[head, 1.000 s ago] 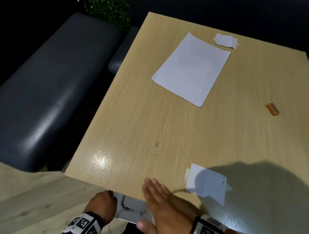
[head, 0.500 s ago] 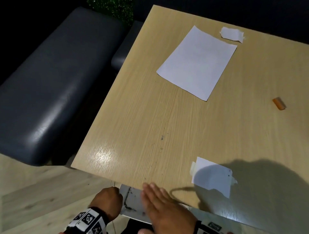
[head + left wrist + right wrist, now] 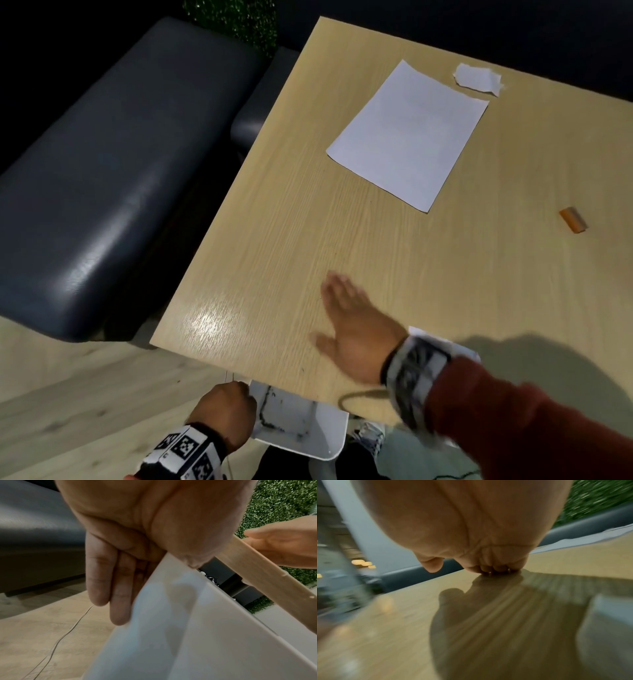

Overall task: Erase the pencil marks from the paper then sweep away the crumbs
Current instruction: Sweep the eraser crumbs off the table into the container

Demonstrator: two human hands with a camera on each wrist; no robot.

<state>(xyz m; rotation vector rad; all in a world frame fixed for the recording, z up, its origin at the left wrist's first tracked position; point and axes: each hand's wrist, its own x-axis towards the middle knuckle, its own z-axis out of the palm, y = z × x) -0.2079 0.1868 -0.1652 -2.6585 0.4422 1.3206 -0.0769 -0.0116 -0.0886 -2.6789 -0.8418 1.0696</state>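
Note:
A white sheet of paper (image 3: 407,135) lies on the far part of the wooden table (image 3: 445,274). An orange eraser (image 3: 572,220) sits to its right. My right hand (image 3: 346,315) is flat on the table with straight fingers, its fingertips (image 3: 494,568) touching the wood. Below the near table edge my left hand (image 3: 226,409) grips the side of a white tray (image 3: 318,442) that holds dark crumbs (image 3: 265,409). In the left wrist view the fingers (image 3: 109,582) lie under the tray (image 3: 188,635) and the thumb sits on its rim.
A small white paper slip (image 3: 445,346) lies on the table, partly under my right wrist. A torn scrap (image 3: 478,79) lies beyond the sheet. A dark padded bench (image 3: 102,178) stands left of the table. A thin cable (image 3: 56,645) runs over the floor.
My right hand has moved from the near table edge forward onto the table, away from the tray. My left hand still holds the tray under the edge.

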